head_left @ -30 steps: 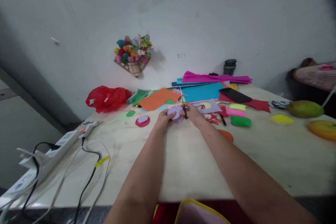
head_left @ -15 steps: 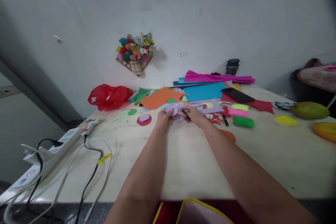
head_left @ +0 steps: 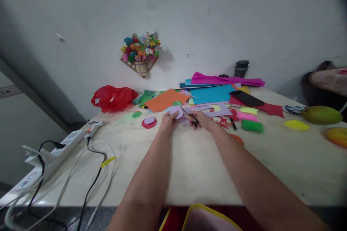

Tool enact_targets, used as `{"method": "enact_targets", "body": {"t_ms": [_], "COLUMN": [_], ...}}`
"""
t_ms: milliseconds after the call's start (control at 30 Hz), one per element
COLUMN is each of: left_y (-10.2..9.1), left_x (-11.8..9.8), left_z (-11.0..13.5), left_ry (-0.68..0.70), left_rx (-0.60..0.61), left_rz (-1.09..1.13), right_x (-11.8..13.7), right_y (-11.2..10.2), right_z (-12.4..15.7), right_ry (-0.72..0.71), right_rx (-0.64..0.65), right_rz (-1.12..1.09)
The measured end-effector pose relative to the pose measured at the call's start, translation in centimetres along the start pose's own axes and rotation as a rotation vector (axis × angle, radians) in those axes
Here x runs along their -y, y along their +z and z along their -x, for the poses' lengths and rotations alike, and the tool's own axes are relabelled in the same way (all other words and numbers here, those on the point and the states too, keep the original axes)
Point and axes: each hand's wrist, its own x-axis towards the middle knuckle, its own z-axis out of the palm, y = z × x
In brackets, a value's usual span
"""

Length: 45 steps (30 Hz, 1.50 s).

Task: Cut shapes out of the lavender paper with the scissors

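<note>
L hand (head_left: pixel 167 121) pinches a small lilac paper disc (head_left: pixel 177 114) just above the pale wooden table (head_left: pixel 195 166); R hand (head_left: pixel 202 120) grips black-handled scissors (head_left: pixel 189 114), blades at disc's edge, w/ orange card sheet (head_left: pixel 166 100) behind.

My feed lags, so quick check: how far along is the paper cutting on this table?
Done: a lilac disc lies on a red disc, and the lilac sheet shows a cut-out hole. In hand: the left hand holds a lilac piece while the right hand has the scissors at it. Left: the orange sheet and blue sheet look uncut.
</note>
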Motion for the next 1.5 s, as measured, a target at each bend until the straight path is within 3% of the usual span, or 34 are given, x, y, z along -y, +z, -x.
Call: {"method": "enact_targets", "body": {"t_ms": [200,600,1500], "left_y": [-0.19,0.24,-0.15], "left_x": [0.07,0.00,-0.04], "left_z": [-0.07,-0.09,-0.36], "left_ry": [0.019,0.028,-0.007], "left_rx": [0.035,-0.047,-0.010], "left_rz": [-0.002,0.032,0.025], "right_x": [-0.12,0.11,0.58], "right_y": [0.25,0.66,0.76], "right_z": [-0.07,0.01,0.28], "right_ry": [0.003,0.002,0.009], "right_rx": [0.005,0.008,0.034], "right_rz": [0.003,-0.045,-0.054]}}
